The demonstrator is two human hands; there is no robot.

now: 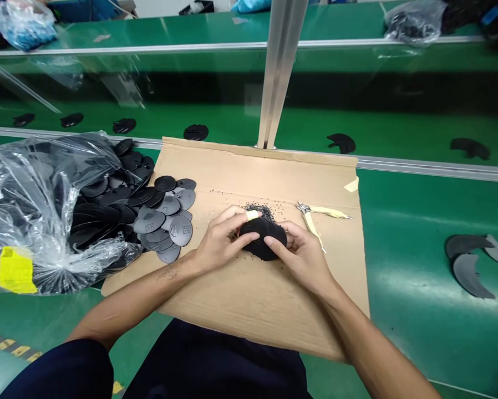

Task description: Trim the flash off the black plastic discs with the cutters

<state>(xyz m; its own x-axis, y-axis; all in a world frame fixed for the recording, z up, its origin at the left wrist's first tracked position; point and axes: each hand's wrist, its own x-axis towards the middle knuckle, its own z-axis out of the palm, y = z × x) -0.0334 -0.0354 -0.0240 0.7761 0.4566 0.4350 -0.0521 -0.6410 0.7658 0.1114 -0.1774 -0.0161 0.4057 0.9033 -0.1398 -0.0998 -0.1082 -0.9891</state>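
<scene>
Both my hands hold a small stack of black round plastic discs (260,238) over the brown cardboard sheet (249,299). My left hand (222,239) grips the stack from the left, its index finger wrapped in tape at the tip. My right hand (301,252) closes on the stack from the right. A pile of the same black discs (157,213) spills from a clear plastic bag (36,216) to the left of my left hand. Small black shavings (265,209) lie just behind the stack.
Yellow-handled cutters (321,213) lie on the cardboard right of my hands. Black curved parts (471,266) rest on the green bench at right. More black parts (341,142) sit on the green conveyor behind a metal post (280,72). Bags (415,21) stand at the back.
</scene>
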